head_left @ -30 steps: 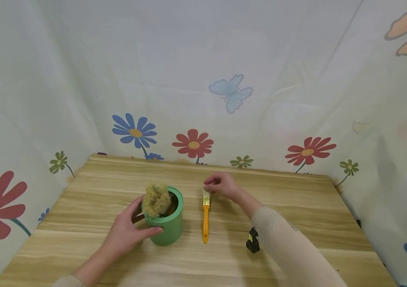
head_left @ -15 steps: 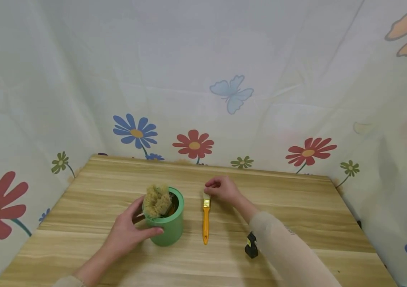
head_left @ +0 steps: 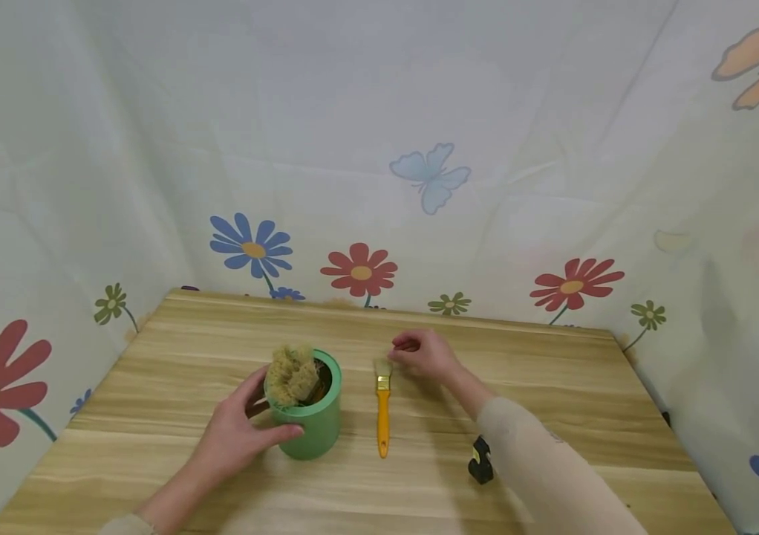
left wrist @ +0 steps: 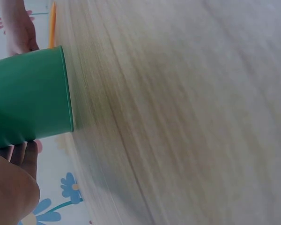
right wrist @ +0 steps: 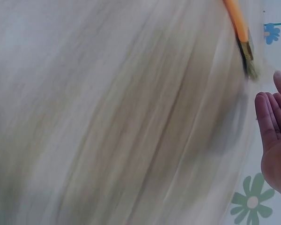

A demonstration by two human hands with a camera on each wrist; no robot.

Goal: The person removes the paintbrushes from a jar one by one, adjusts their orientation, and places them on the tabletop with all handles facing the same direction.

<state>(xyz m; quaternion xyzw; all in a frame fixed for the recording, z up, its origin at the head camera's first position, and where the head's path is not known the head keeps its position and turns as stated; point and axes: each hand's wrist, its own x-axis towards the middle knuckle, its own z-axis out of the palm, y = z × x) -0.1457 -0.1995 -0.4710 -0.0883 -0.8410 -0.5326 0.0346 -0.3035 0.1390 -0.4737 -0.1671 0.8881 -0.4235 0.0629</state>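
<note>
A: Is any writing seen?
B: None can be read. The cup on the counter is gripped by the left hand.
A: The right hand?
B: Loosely curled, nothing held, beside the brush.

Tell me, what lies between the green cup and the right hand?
The orange-handled brush lies flat on the table between the green cup and the right hand, seen in the head view.

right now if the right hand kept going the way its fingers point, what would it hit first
Probably the pale bristle end of the orange-handled flat paintbrush: the right hand sits just right of it, fingers curled leftward. The green cylindrical pot lies beyond. Height above the wooden table is unclear.
</note>
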